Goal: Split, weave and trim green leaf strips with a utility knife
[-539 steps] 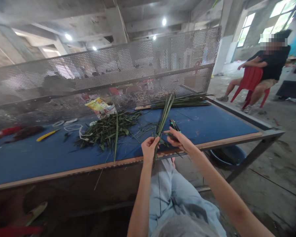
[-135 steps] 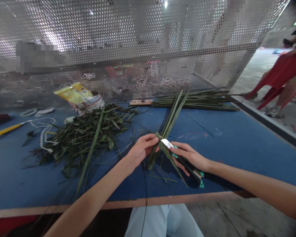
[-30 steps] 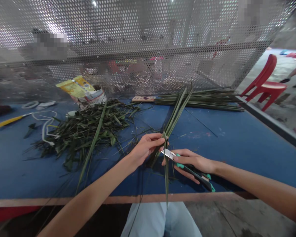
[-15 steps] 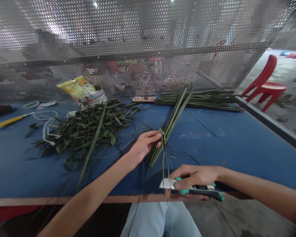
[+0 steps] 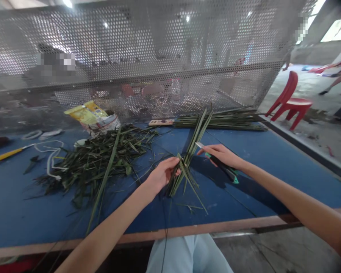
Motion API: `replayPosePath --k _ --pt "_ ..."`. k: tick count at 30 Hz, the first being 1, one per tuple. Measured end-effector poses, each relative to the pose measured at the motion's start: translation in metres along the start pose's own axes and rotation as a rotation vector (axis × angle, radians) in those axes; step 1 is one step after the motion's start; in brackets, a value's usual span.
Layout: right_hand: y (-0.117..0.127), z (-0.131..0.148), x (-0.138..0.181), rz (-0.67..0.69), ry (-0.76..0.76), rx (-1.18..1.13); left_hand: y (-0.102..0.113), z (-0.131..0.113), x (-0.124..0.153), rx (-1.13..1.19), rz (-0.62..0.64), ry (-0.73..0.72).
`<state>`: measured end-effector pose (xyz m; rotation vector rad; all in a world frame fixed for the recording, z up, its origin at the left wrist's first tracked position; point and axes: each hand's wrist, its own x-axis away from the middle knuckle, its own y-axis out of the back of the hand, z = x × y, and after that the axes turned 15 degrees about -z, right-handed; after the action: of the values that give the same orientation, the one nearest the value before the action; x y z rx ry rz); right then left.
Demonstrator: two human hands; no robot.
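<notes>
My left hand [image 5: 162, 175] is closed round the lower part of a bunch of long green leaf blades [image 5: 193, 141] that slants up and away over the blue table top [image 5: 272, 159]. My right hand [image 5: 222, 154] grips a green-and-black utility knife [image 5: 220, 163]. Its blade tip lies against the bunch, just above my left hand. A few split strips splay out below my left hand toward the table's front edge.
A heap of cut leaf scraps [image 5: 102, 153] lies to the left, beside a yellow bag [image 5: 92, 113], white cord [image 5: 52, 155] and a yellow-handled tool [image 5: 4, 156]. Stacked long stalks [image 5: 230, 119] lie at the back along a perforated metal screen [image 5: 147, 60]. A red chair [image 5: 291, 98] stands at right.
My right hand has swung the knife from the table's front edge up to the bunch again, after a downward stroke along a strip. My left hand keeps hold of the bunch.
</notes>
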<state>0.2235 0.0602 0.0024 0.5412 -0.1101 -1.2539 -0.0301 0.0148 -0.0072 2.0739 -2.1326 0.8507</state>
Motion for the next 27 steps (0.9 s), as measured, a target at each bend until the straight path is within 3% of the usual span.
replayPosePath --k 4,7,10,12,17,27 --pt "-0.016 -0.009 0.002 -0.137 0.206 0.484 -0.005 0.001 0.005 -0.101 0.026 -0.062" --pt "-0.025 0.003 0.015 -0.292 0.322 0.576 -0.009 0.003 0.011 -0.132 -0.026 -0.106" --pt "-0.036 0.020 0.034 -0.231 0.385 0.372 -0.012 0.005 0.015 -0.177 -0.082 -0.156" --pt "-0.046 0.027 0.046 -0.108 0.285 0.187 -0.013 0.006 0.016 -0.210 -0.100 -0.192" --pt "-0.068 0.025 0.057 0.035 0.103 -0.076 -0.013 0.006 0.016 -0.255 -0.092 -0.239" --pt "-0.054 0.020 0.040 0.104 -0.139 -0.496 -0.010 0.007 0.011 -0.256 -0.128 -0.217"
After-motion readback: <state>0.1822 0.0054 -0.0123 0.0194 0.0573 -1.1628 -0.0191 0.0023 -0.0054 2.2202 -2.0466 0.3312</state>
